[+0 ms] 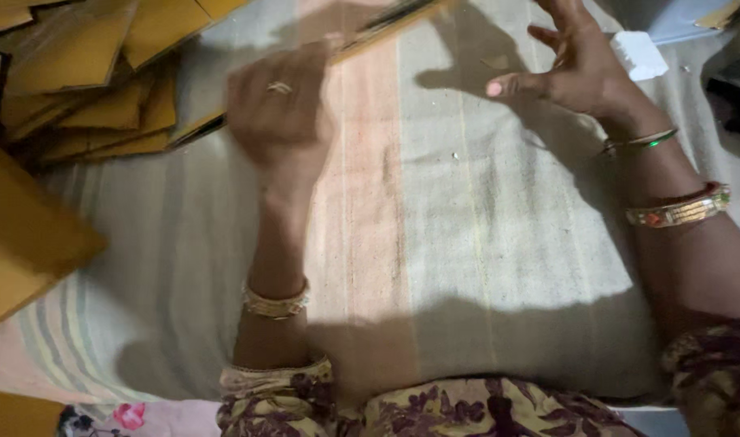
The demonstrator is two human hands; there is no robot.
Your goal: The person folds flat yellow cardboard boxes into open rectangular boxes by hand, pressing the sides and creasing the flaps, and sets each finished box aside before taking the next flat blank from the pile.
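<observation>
My left hand is blurred by motion over the striped mat. Its fingers close on the edge of a thin flat cardboard sheet, which slants from the pile at the left up to the top middle. A ring shows on one finger and a gold bangle on the wrist. My right hand hovers at the upper right with its fingers spread, holding nothing. It is apart from the sheet, close to a small white block. Bangles sit on that wrist.
A loose pile of yellow-brown cardboard sheets fills the upper left, and another sheet juts in at the left edge. A dark object lies at the right edge. My patterned clothing runs along the bottom.
</observation>
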